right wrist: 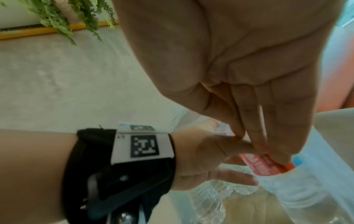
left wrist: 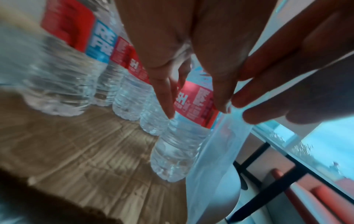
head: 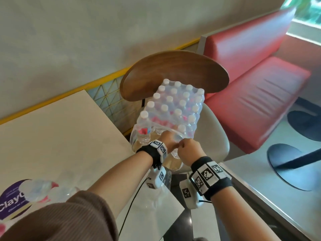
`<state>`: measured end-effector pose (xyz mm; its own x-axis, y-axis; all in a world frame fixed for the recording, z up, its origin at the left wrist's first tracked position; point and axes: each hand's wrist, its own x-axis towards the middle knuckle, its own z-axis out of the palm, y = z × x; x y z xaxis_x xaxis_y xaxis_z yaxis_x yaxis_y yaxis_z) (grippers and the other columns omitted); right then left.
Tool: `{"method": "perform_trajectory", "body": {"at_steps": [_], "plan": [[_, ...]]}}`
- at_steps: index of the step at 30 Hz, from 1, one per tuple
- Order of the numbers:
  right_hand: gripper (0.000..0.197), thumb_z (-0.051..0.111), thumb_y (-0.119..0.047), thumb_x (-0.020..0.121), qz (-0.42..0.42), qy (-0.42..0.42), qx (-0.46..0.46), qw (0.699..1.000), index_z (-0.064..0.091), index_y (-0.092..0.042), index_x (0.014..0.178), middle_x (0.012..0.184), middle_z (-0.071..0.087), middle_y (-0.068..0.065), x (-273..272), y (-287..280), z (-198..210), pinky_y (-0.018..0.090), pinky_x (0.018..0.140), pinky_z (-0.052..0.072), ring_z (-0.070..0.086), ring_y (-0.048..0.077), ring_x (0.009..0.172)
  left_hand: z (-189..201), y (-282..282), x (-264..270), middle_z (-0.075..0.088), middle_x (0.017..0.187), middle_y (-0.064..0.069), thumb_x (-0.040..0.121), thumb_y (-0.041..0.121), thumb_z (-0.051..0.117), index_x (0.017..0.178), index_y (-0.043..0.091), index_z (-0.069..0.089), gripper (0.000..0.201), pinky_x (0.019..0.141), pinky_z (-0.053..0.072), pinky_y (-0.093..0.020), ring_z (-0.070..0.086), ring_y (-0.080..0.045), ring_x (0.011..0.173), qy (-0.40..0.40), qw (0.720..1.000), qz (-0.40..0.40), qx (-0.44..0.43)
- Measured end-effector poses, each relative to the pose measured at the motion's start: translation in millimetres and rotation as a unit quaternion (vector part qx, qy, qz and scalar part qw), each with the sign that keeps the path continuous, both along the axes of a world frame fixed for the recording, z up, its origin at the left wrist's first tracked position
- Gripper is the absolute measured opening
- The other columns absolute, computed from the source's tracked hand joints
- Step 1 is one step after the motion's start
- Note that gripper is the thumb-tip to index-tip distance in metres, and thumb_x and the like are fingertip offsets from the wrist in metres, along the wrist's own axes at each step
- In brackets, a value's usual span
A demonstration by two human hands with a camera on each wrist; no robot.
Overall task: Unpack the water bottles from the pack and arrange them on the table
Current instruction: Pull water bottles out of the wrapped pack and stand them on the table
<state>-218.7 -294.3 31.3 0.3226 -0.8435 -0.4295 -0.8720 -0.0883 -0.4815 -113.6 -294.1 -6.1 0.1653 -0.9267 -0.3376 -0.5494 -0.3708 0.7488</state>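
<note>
A shrink-wrapped pack of water bottles [head: 177, 105] with white caps stands on a chair seat, its near end torn open. My left hand [head: 171, 140] reaches into that open end and grips the top of a red-labelled bottle [left wrist: 184, 136] between thumb and fingers [left wrist: 164, 97]. My right hand [head: 188, 147] is right beside it, its fingers [right wrist: 275, 145] curled and pinching the loose plastic wrap [left wrist: 216, 159] away from the bottle. More bottles [left wrist: 130, 97] stand in a row on the pack's brown cardboard base [left wrist: 86, 144]. Several unpacked bottles [head: 38, 188] lie blurred on the table's near left.
The beige table [head: 60, 136] is left of the chair, its corner close to the pack. The chair's wooden back [head: 173, 70] rises behind the pack. A red bench [head: 251, 75] stands beyond, and a second table [head: 260, 188] lies on the right.
</note>
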Motion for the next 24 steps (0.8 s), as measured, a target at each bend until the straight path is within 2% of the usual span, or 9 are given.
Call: {"method": "perform_trajectory", "body": {"at_steps": [2,4,6,10,14,16,18,21,24], "plan": [[0.037,0.038,-0.007,0.094,-0.023,-0.031,0.016,0.999,0.049,-0.008,0.129,0.13,0.052,0.014,9.5,0.5,-6.5,0.03,0.092,0.048,0.056,0.028,0.114,-6.1,12.4,12.5,0.06,0.083,-0.002,0.081,0.016,0.067,0.093,0.008,0.057,0.018,0.072,0.047,-0.03,0.057,-0.019,0.08,0.026,0.999,0.041,-0.018],[0.041,0.042,-0.006,0.092,-0.026,-0.068,0.013,0.997,0.045,-0.011,0.133,0.136,0.046,0.013,21.9,0.7,-11.0,0.034,0.1,0.045,0.052,0.027,0.12,-10.0,30.8,30.4,0.061,0.108,-0.004,0.074,0.024,0.074,0.121,0.011,0.045,0.057,0.088,0.051,-0.039,0.06,-0.021,0.099,0.046,0.993,0.094,-0.049],[0.042,0.044,-0.012,0.093,-0.001,-0.07,0.005,0.998,0.044,-0.015,0.135,0.137,0.048,0.01,38.3,0.7,-17.9,0.036,0.106,0.041,0.048,0.027,0.125,-7.1,53.2,50.2,0.058,0.112,0.001,0.069,0.024,0.079,0.127,0.017,0.042,0.069,0.09,0.049,-0.033,0.058,-0.017,0.101,0.012,0.991,0.111,-0.07],[0.037,0.049,-0.031,0.093,0.059,-0.072,0.028,0.995,0.056,-0.012,0.123,0.12,0.061,0.01,79.4,-3.2,-21.3,0.037,0.096,0.045,0.057,0.03,0.115,16.6,105.6,81.6,0.062,0.104,0.009,0.067,0.02,0.08,0.115,0.032,0.047,0.06,0.079,0.044,-0.023,0.06,-0.012,0.094,-0.017,0.993,0.094,-0.065],[0.041,0.053,-0.035,0.093,0.053,-0.135,0.139,0.98,0.052,-0.017,0.13,0.127,0.057,0.012,114.5,-9.0,-14.6,0.034,0.096,0.044,0.054,0.031,0.117,34.2,152.6,105.7,0.061,0.092,0.014,0.066,0.025,0.082,0.11,0.038,0.042,0.06,0.069,0.044,-0.015,0.059,-0.003,0.082,-0.044,0.987,0.142,-0.068],[0.041,0.062,-0.037,0.084,-0.012,-0.186,0.164,0.969,0.04,-0.038,0.119,0.109,0.054,0.009,118.5,-11.9,-18.2,0.041,0.077,0.048,0.055,0.033,0.093,42.1,171.3,115.4,0.061,0.095,0.012,0.065,0.026,0.083,0.116,0.037,0.04,0.068,0.073,0.046,-0.019,0.06,-0.006,0.084,-0.06,0.98,0.172,-0.074],[0.042,0.064,-0.04,0.073,-0.071,-0.239,0.155,0.956,0.038,-0.037,0.105,0.103,0.052,0.006,118.0,-13.2,-25.8,0.038,0.063,0.047,0.053,0.026,0.079,48.7,190.5,122.7,0.061,0.098,0.012,0.065,0.027,0.084,0.118,0.035,0.041,0.069,0.075,0.047,-0.02,0.06,-0.008,0.087,-0.072,0.974,0.199,-0.087],[0.023,0.062,-0.035,0.08,-0.013,-0.2,0.084,0.976,0.041,-0.032,0.088,0.096,0.051,0.001,119.5,-13.6,-35.7,0.043,0.079,0.052,0.055,0.023,0.091,53.6,214.4,129.5,0.062,0.095,0.013,0.065,0.027,0.084,0.109,0.034,0.046,0.059,0.072,0.045,-0.015,0.061,-0.006,0.086,-0.075,0.968,0.22,-0.099],[0.023,0.065,-0.036,0.082,0.033,-0.111,0.054,0.992,0.046,-0.026,0.076,0.086,0.052,-0.001,119.9,-6.5,-43.5,0.037,0.09,0.049,0.058,0.028,0.098,53.1,230.7,131.6,0.063,0.091,0.011,0.065,0.026,0.084,0.103,0.033,0.048,0.053,0.068,0.044,-0.015,0.06,-0.007,0.081,-0.075,0.968,0.222,-0.09]]}}
